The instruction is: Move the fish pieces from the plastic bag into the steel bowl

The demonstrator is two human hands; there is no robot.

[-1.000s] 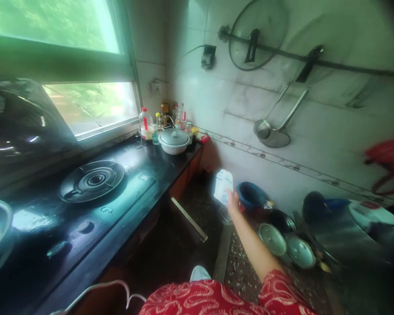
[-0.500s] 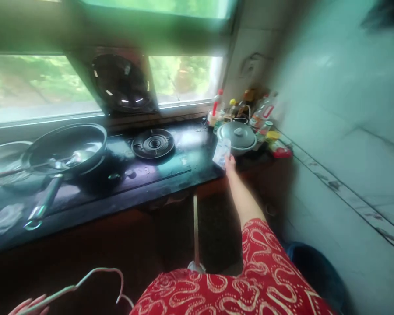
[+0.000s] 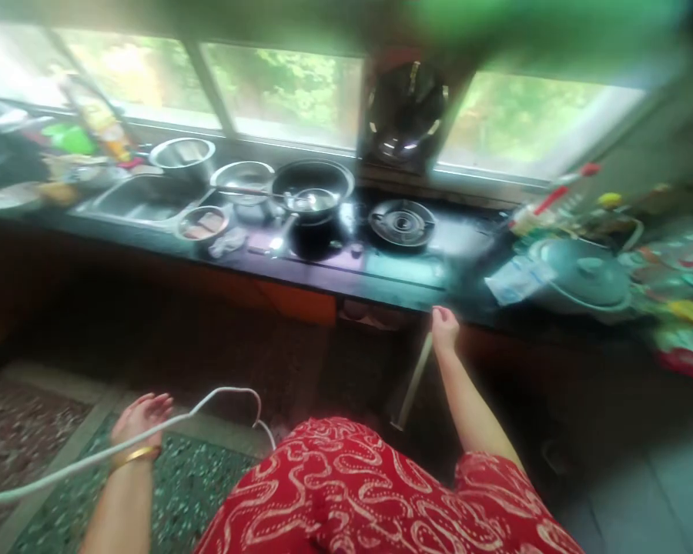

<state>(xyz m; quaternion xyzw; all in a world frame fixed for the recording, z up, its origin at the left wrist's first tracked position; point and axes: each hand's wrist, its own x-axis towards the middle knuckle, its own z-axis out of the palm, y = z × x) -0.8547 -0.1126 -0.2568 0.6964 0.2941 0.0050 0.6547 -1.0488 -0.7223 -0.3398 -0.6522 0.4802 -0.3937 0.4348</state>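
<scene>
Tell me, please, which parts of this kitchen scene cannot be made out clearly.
- Head view, bottles and jars beside the grey lidded pot: motion blur smears their labels.
- White plastic packet on the black counter: print unreadable, blurred.
- Right hand: grip unclear, seen from behind.
- White cable near the left hand: cut off by the left edge.

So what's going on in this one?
A person in a red patterned garment stands at a dark kitchen counter. The right hand hangs empty just below the counter's edge, apart from the white packet lying beside a lidded pot. The left hand is open, with a white cable crossing it.
</scene>
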